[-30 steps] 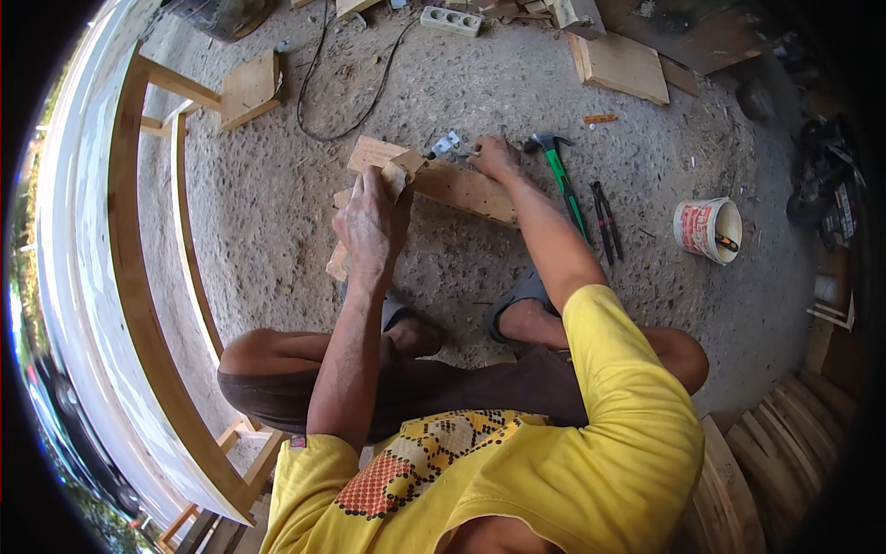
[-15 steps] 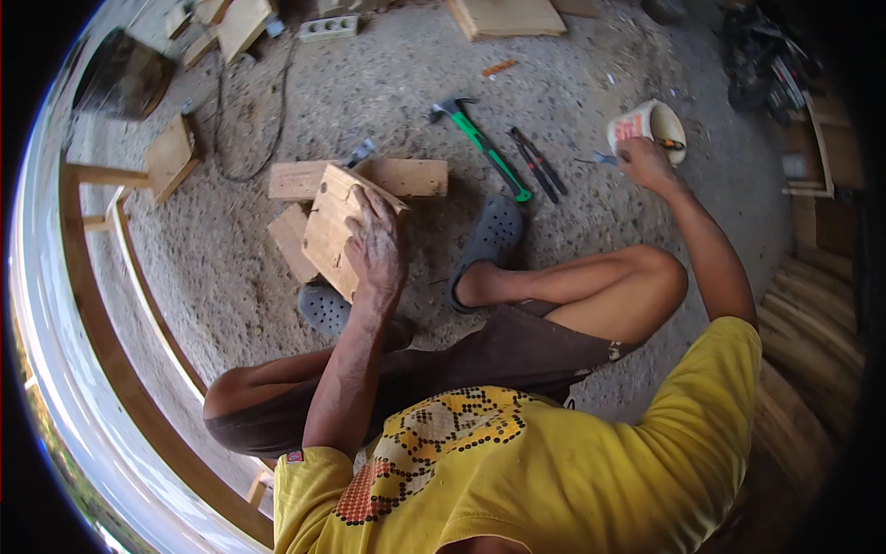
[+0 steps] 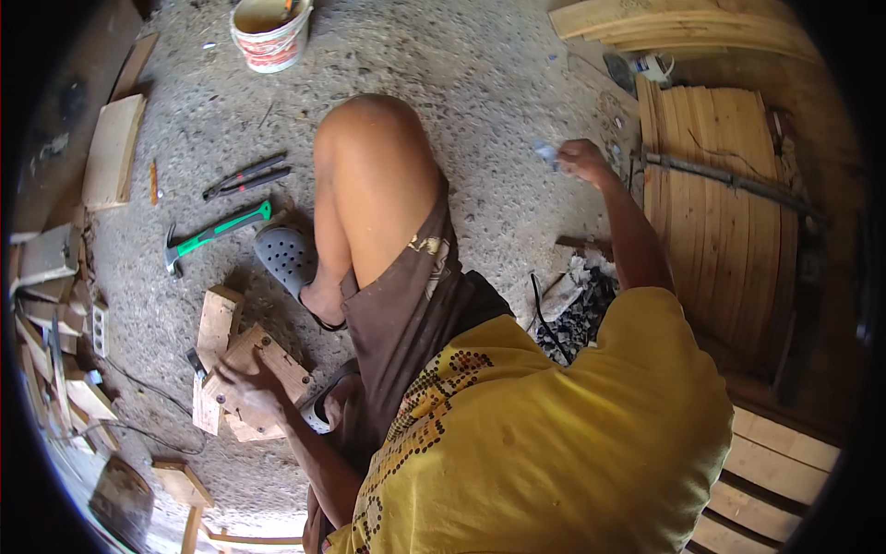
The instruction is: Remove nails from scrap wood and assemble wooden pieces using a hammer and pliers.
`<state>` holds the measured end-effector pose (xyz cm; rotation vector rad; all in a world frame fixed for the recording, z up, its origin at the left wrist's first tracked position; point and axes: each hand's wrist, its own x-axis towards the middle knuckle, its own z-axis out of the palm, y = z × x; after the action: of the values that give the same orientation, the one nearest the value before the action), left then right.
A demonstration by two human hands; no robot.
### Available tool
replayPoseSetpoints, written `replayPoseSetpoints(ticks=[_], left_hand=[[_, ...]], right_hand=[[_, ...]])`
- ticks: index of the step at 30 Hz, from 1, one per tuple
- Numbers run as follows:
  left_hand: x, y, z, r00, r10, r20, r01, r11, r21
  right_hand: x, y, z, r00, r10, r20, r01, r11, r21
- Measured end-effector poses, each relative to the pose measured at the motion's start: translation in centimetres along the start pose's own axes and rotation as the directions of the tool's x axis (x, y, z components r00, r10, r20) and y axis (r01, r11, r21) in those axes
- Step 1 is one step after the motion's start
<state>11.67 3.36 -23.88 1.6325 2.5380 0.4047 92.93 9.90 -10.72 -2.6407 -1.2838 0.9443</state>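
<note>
Yellow shirt point(image 3: 572, 415) with dark dots, brown shorts point(image 3: 392, 323), grey shoe point(image 3: 284, 258), green-and-black hammer point(image 3: 220, 231), pale tan wood block point(image 3: 279, 365), light-blue object point(image 3: 545, 151); far left, white bucket point(image 3: 268, 48) marked red.

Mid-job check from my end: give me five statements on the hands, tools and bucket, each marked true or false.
1. The bare left hand touches a pale, rectangular wooden piece. True.
2. Both hands touch wood. False: the bare right hand holds a small, pale bluish item, too blurred to identify.
3. No tool lies on the ground. False: a claw hammer with a green-and-black handle lies on the rough grey floor.
4. Black-and-red metal pincers lie near that hammer. True.
5. The right hand is inside a container. False: it is well apart from the white plastic bucket with red print.
</note>
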Motion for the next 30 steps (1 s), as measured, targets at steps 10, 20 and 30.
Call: replayPoseSetpoints(ticks=[10,20,30], left_hand=[[5.0,-16.7,1.3,0.852,-0.455,0.259,0.522,0.782,-0.341],[3.2,-12.3,-2.5,0.825,-0.4,0.399,0.519,0.815,-0.257],[2.7,-1.7,-6.3,0.841,-0.509,0.183,0.54,0.773,-0.334]], right_hand=[[4.5,14.3,-11.9,0.468,-0.016,-0.884,-0.458,0.85,-0.258],[12.8,-31.9,-3.6,0.75,-0.594,-0.292,0.614,0.789,-0.025],[-4.2,-57.0,34.7,0.109,-0.675,0.73,0.971,-0.085,-0.223]])
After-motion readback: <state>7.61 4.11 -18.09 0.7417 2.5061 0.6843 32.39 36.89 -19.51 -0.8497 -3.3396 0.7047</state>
